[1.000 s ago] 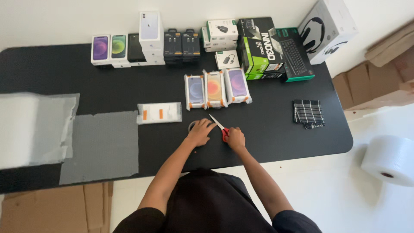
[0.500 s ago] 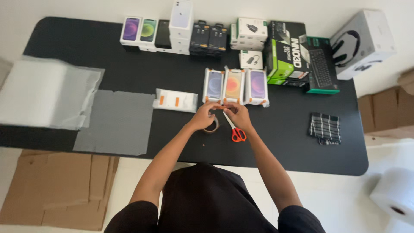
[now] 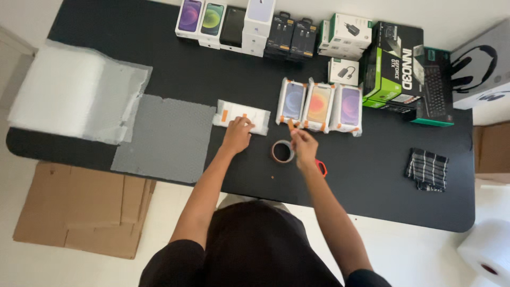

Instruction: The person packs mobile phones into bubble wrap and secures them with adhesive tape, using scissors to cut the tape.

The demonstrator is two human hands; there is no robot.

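My left hand (image 3: 237,134) lies on the lower right corner of a small package wrapped in bubble wrap with orange tape tabs (image 3: 240,114), holding it against the black table (image 3: 372,175). My right hand (image 3: 304,146) pinches a short orange strip of tape (image 3: 290,126) beside the brown tape roll (image 3: 281,151). Red-handled scissors (image 3: 321,168) lie on the table, partly hidden under my right wrist.
Three wrapped phone boxes (image 3: 319,103) stand just beyond my right hand. Further back is a row of product boxes (image 3: 255,24). A bubble wrap sheet (image 3: 79,90) and a grey cut piece (image 3: 162,138) lie at left, a checked cloth (image 3: 429,169) at right. Cardboard (image 3: 79,212) lies on the floor.
My hands were together at the tape roll and scissors. Now the left hand has gone left onto the wrapped package, the right holds a tape strip, and the scissors lie on the table.
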